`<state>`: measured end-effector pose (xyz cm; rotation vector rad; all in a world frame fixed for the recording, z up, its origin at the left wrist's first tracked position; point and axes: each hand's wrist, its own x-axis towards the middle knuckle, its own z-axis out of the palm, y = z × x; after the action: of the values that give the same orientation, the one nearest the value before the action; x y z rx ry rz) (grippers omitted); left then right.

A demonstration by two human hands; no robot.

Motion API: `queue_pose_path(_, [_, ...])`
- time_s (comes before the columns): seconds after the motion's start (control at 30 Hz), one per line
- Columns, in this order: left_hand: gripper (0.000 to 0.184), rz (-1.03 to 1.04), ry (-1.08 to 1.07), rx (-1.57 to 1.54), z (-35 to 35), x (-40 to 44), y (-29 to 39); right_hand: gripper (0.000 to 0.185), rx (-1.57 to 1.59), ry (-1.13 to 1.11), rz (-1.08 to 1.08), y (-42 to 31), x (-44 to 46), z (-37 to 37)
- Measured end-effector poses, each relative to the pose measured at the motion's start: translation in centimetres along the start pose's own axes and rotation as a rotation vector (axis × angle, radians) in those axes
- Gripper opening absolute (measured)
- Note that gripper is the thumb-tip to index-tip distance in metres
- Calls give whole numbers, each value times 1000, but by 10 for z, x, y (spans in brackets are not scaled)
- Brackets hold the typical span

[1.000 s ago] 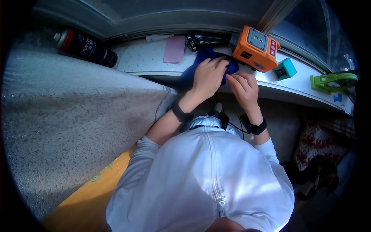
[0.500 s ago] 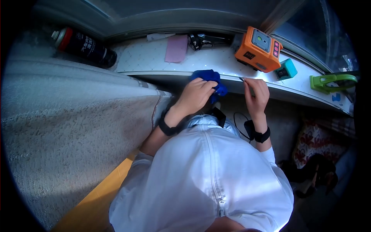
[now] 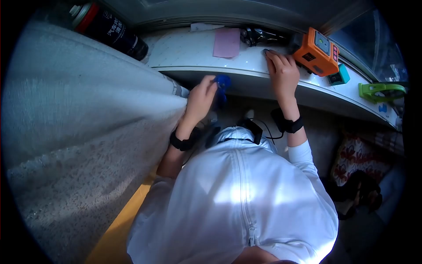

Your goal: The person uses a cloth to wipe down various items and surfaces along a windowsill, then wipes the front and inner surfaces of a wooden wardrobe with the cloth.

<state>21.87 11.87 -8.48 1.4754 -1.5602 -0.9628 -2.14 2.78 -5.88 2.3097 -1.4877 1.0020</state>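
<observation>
While the black aerosol can (image 3: 115, 31) lies beyond and left of its fingers, the left hand (image 3: 198, 102) clamps the blue cloth (image 3: 223, 82), which hangs at the fingertips. Right of these fingers lies the pink paper (image 3: 226, 43); the right hand (image 3: 285, 78) has its fingertips together on a dark object (image 3: 266, 51), too small to identify, the orange laser level (image 3: 315, 53) just right.

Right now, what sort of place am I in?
Likely a room in a home, beside a window: a white sill runs along it, and a long grey curtain hangs on your left.
</observation>
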Motion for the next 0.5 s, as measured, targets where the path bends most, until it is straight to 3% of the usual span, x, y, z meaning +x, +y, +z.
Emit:
queue_pose_path(0.17, [23, 62, -9, 36, -24, -2, -24, 23, -18, 54, 25, -13, -4, -8])
queue_pose_path(0.3, [23, 66, 10, -11, -40, -4, -30, 17, 172, 25, -8, -40, -34, -17])
queue_pose_path(0.43, [21, -11, 127, 11, -31, -28, -23, 16, 534, -357, -320, -78, -76, -23])
queue_pose_path(0.5, [21, -35, 193, -9, -15, -47, -19, 26, 594, -526, -322, -84, -91, -20])
